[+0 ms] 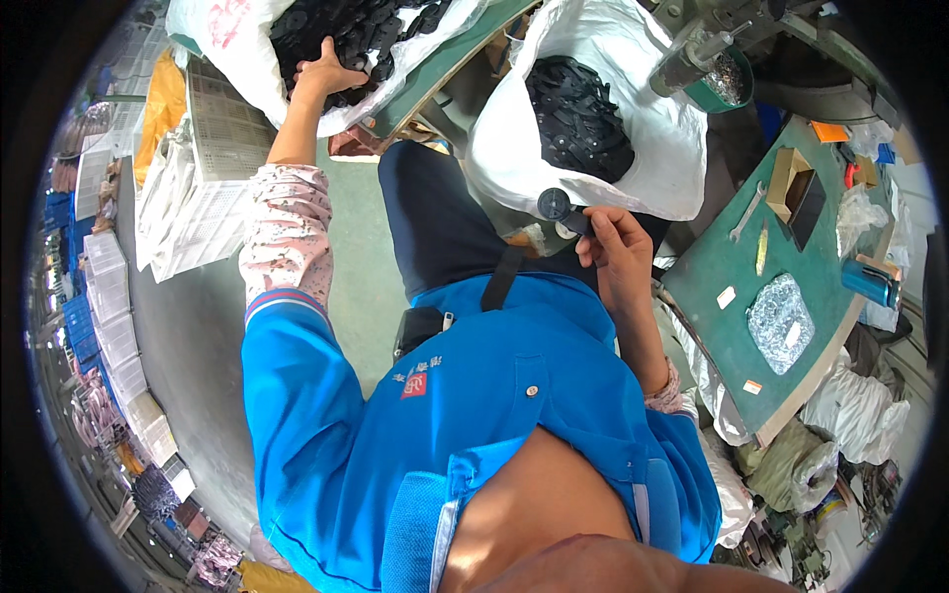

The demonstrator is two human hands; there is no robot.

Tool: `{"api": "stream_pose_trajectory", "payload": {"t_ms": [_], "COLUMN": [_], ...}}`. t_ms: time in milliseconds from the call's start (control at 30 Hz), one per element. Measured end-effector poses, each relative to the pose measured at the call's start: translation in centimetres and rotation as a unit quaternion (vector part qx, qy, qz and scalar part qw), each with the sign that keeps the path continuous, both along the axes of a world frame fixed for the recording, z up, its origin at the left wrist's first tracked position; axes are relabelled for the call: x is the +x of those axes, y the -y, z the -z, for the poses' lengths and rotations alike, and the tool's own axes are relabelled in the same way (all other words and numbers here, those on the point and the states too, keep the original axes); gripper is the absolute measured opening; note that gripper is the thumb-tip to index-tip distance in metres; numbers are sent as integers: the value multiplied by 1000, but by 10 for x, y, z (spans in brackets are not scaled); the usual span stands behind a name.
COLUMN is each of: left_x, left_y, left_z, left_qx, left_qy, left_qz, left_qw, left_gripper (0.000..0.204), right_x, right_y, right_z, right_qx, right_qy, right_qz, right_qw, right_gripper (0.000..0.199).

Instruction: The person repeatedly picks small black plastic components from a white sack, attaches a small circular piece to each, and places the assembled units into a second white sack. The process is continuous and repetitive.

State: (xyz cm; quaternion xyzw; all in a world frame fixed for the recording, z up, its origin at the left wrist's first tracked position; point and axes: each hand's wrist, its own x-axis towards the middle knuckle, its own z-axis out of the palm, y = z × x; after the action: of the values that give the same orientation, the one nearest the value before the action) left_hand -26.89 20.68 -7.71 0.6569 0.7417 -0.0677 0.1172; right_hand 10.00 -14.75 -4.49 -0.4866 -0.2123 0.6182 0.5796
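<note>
My left hand (326, 75) reaches into a white sack at the upper left, over a heap of flat black plastic parts (386, 28). Its thumb and fingers are spread apart against the parts, and I see nothing gripped in them. Above my lap, my right hand (621, 252) pinches a black part with a round, disc-like end (555, 205) between thumb and fingers. Just beyond it a second white sack (494, 148) stands open between my knees and the machine, with a pile of similar black parts (581, 119) inside.
On the right, a green-topped table (712, 267) carries a wrench (748, 211), a cardboard box (788, 183) and a clear plastic-wrapped bundle (781, 323). A metal machine (692, 59) rises at the upper right beside a green container (727, 84). White plastic crates (222, 128) stand at the left.
</note>
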Motion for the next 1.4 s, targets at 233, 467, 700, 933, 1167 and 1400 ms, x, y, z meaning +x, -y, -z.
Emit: {"api": "stream_pose_trajectory", "payload": {"t_ms": [233,467,700,933,1167,1400], "left_x": [22,0,-15,-2,-1,13], "left_y": [15,-6,-6,16,14,15], "left_z": [-18,8,1,0,-13,0], "left_qx": [-15,-9,-24,-10,-43,-7], "left_qy": [-28,-20,65,37,107,68], "left_qz": [-39,-58,39,-3,-11,-81], "left_qw": [999,998,997,999,993,994], "left_gripper": [123,133,136,138,142,146], "right_x": [-6,-8,-8,-9,-9,-10], "right_y": [2,2,1,0,-2,2], "right_z": [4,5,5,9,7,11], "right_qx": [14,19,4,2,8,-8], "right_qy": [-23,-33,-37,-33,-35,-36], "right_qz": [-4,3,18,0,0,-8], "right_qw": [1000,999,999,999,999,999], "right_gripper": [17,17,19,21,21,19]}}
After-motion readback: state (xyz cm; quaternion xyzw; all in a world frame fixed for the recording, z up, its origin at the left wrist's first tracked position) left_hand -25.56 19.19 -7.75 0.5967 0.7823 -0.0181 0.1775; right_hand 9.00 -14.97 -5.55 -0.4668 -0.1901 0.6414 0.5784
